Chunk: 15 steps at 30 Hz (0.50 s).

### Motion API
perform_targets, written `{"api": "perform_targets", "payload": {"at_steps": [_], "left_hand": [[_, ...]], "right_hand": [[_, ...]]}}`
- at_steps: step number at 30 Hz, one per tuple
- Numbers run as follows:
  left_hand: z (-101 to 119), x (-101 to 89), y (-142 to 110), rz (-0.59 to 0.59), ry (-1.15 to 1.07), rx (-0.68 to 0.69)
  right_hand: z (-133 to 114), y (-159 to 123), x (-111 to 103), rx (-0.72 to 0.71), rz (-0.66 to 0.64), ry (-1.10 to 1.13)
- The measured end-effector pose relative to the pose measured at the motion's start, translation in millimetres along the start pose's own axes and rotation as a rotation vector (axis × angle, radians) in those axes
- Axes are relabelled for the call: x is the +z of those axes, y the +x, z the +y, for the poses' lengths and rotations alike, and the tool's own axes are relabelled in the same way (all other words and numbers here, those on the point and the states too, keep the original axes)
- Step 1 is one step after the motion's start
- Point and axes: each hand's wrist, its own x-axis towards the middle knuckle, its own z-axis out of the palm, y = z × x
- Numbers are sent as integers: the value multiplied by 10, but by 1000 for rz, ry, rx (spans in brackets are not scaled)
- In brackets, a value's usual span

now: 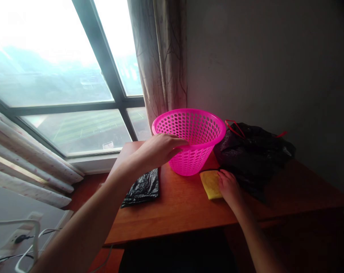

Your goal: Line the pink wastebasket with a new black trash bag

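A bright pink perforated plastic basket [190, 161] stands upright on the wooden table [177, 204]. My left hand [166, 146] is closed on its near left rim, thumb outside and fingers over the edge. To the right of the basket, my right hand [229, 184] grips the right side of a folded yellow cloth [210, 184] at the tabletop. Some of its fingertips are hidden from view. Just behind the right hand lies a full-looking black plastic bag [254, 151] with red drawstrings. A flat, folded black plastic bag [145, 185] rests under my left forearm.
A large window [75, 129] is at the left, with a patterned curtain [172, 57] behind the basket. A grey wall [260, 68] rises behind the table. White cables [35, 235] and a plugged-in socket are at the lower left. The table's front edge runs below the hands.
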Motion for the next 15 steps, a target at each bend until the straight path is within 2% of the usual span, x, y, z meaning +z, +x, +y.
{"api": "perform_targets", "payload": {"at_steps": [2, 6, 9, 12, 15], "left_hand": [[12, 6, -12, 1, -4, -15], [81, 20, -29, 56, -29, -27], [122, 42, -166, 236, -36, -58], [46, 167, -540, 448, -128, -187], [-161, 460, -1115, 460, -202, -420]], "right_hand": [[-141, 1, -91, 4, 30, 42], [-616, -105, -230, -82, 50, 182], [-915, -267, -217, -152, 6, 289], [-1022, -447, -137, -148, -32, 349], [-1038, -585, -50, -132, -59, 380]]}}
